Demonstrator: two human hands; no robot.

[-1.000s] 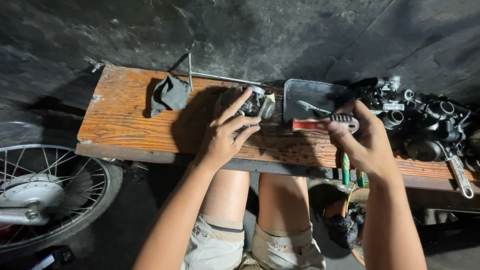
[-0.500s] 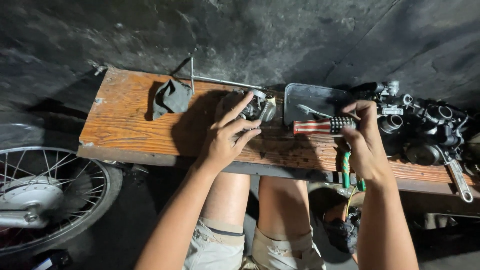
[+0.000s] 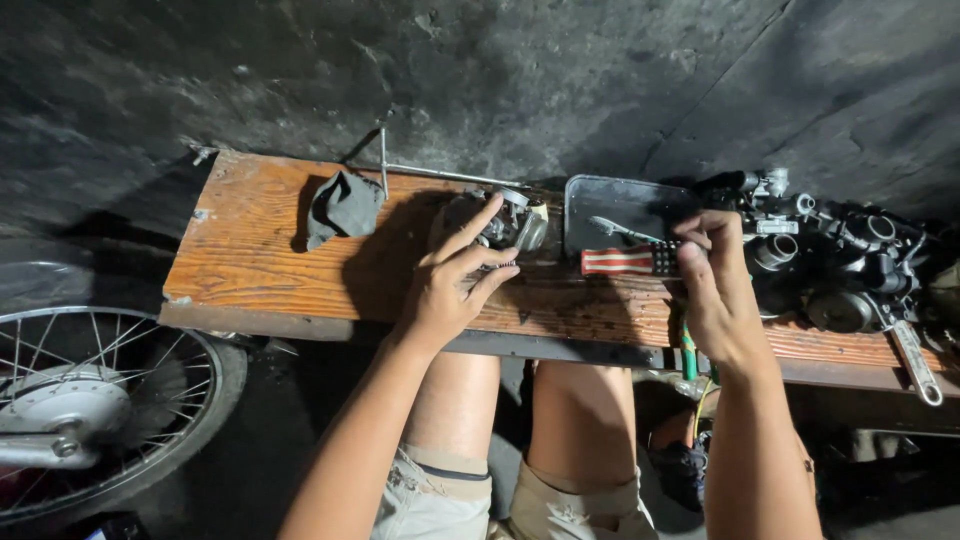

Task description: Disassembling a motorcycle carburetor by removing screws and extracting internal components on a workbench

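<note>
My left hand (image 3: pixel 455 285) rests on a small metal carburettor part (image 3: pixel 510 222) on the wooden bench (image 3: pixel 260 260), fingers spread over it. My right hand (image 3: pixel 715 290) grips the dark end of a screwdriver with a red-and-white striped handle (image 3: pixel 620 261), which lies across the bench in front of a dark metal tray (image 3: pixel 620 205). A thin metal tool (image 3: pixel 620 230) lies in the tray.
A dark rag (image 3: pixel 342 207) and a T-shaped metal rod (image 3: pixel 385 165) lie at the bench's back left. A bank of carburettors (image 3: pixel 840 255) fills the right end, with a spanner (image 3: pixel 915 360) beside it. A spoked wheel (image 3: pixel 95 400) stands lower left.
My right hand has moved from over the striped screwdriver's handle to its dark end and closed on it. The left hand has stayed on the carburettor part.
</note>
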